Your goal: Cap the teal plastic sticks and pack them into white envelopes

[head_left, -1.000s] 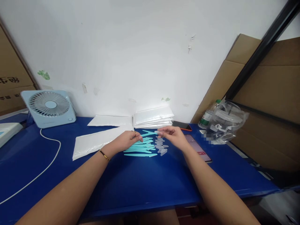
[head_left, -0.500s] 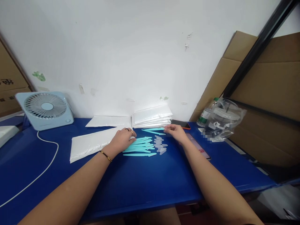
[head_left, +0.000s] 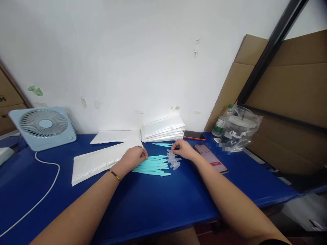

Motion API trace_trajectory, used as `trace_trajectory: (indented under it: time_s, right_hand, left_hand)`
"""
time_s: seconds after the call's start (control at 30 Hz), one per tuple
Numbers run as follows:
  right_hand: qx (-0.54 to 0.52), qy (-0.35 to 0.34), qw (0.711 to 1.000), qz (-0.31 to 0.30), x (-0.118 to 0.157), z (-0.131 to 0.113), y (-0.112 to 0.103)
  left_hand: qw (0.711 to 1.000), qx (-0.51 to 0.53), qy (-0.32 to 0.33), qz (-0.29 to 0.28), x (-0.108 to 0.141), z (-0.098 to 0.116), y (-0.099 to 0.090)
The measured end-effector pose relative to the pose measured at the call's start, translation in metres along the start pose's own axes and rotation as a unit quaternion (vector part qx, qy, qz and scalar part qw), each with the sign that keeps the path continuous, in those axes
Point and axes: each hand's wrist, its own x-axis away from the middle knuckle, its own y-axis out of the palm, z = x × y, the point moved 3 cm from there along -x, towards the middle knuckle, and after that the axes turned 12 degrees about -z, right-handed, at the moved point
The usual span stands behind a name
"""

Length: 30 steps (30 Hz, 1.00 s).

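Several turquoise eyebrow razors (head_left: 150,167) lie side by side in a loose fan on the blue table. My left hand (head_left: 133,157), wearing a ring and a bracelet, is closed at the upper left of this fan, its fingertips pinching the end of the topmost razor. Just right of the fan is a small heap of translucent blade caps (head_left: 174,160). My right hand (head_left: 183,149) is pinched at the heap's upper edge; whatever its fingertips hold is hidden. Behind the caps, another turquoise razor (head_left: 162,145) lies apart, its right end close to my right fingers.
White padded mailers (head_left: 97,163) lie on the left, and a stack of them (head_left: 163,128) rests against the wall. Two phones, one lit (head_left: 211,158) and one dark (head_left: 194,135), lie at right near a bottle (head_left: 221,124) and a bagged cup (head_left: 240,131). A fan (head_left: 46,127) stands left.
My right hand has moved left and down from the far razors to the caps. The razors in the fan lie closer together beside my left hand. The view has shifted slightly.
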Motion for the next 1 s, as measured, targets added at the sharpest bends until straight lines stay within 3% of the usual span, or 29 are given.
trace_trajectory:
  time_s: [0.27,0.6,0.87,1.0]
  right_hand:
    - [-0.104,-0.056,0.993,0.002,0.008,-0.007,-0.012]
    - [-0.087,-0.077,0.993,0.0,0.01,-0.02,-0.009]
    - [-0.089,-0.077,0.993,0.016,0.009,-0.014,-0.012]
    - [-0.098,-0.088,0.991,-0.005,0.009,-0.021,-0.007]
  left_hand:
    - [0.998,0.033,-0.018,0.055,0.0,-0.001,-0.005]
    - [0.997,0.045,-0.014,0.055,0.002,0.004,-0.008]
    - [0.997,0.051,-0.012,0.063,0.001,0.0,-0.01]
    - [0.997,0.058,0.0,0.06,0.001,0.004,-0.009]
